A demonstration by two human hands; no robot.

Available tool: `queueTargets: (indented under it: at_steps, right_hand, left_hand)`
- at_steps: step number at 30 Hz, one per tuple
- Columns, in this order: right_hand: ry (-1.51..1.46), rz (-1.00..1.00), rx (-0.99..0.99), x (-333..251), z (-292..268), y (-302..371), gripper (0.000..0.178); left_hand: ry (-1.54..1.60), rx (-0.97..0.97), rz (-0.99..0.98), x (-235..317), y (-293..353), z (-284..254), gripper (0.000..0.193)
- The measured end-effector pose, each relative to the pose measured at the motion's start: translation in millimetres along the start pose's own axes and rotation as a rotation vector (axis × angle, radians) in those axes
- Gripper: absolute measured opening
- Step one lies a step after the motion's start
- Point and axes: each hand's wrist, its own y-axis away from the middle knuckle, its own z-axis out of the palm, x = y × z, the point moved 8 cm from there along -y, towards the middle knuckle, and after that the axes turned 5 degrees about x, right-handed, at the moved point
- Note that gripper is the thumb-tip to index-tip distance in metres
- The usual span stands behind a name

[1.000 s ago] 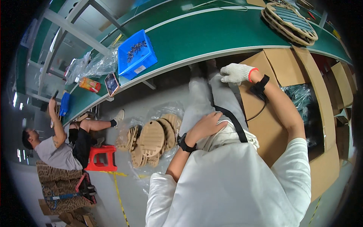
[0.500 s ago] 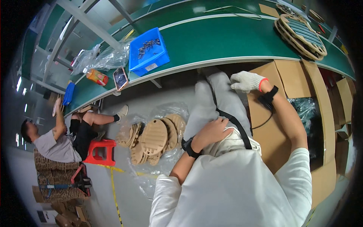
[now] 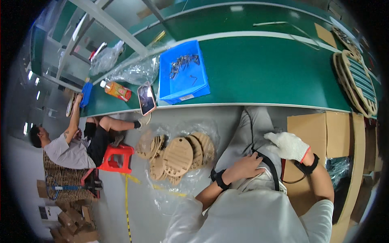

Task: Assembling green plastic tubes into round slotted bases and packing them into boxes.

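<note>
My bare left hand (image 3: 245, 167) lies on my lap with its fingers stretched out. Its fingertips rest by a black strap (image 3: 270, 169) that runs over my grey trousers (image 3: 238, 139). My right hand (image 3: 288, 146) wears a white knitted glove with a red-edged cuff. It is over my right thigh, fingers apart and nothing visible between them. Both wrists carry black bands, and a thin dark cable (image 3: 292, 182) loops from the right one.
Ahead runs a green workbench (image 3: 259, 73) with a blue bin (image 3: 182, 91) of small metal parts, a phone (image 3: 146, 99), a bottle (image 3: 117, 91) and stacked slatted wooden boards (image 3: 356, 81). Round wooden pieces (image 3: 178, 157) lie left, a cardboard box (image 3: 316, 133) right. A seated person (image 3: 73, 150) works far left.
The view has shifted, and the bench looks nearer. My gloved right hand has come back toward my lap, closer to my left hand. The left hand still rests on my lap.
</note>
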Motion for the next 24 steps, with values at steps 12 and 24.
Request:
queueTargets:
  at_steps: [12,24]
  right_hand:
    - [-0.108,0.202,-0.006,30.3,-4.9,-22.0,0.040]
    - [-0.159,0.252,0.069,64.0,10.1,-21.1,0.039]
  left_hand:
    - [1.653,1.386,-1.015,-330.8,222.3,86.3,0.064]
    - [1.126,1.485,-1.052,-424.2,322.4,168.8,0.032]
